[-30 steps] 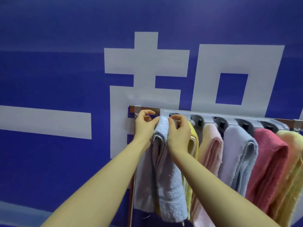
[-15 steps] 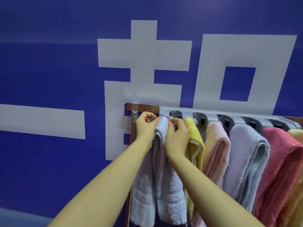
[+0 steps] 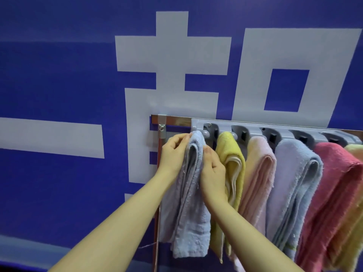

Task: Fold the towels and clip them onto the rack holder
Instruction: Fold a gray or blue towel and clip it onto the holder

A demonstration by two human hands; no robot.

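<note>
Both hands, the left hand [image 3: 172, 152] and right hand [image 3: 213, 169], pinch the folded blue towel [image 3: 191, 193] at the rack [image 3: 275, 132]'s leftmost clip, apparently seating it; next, release and check it holds.

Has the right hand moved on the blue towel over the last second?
Yes. The right hand has slid down the blue towel, away from the grey rack holder.
</note>
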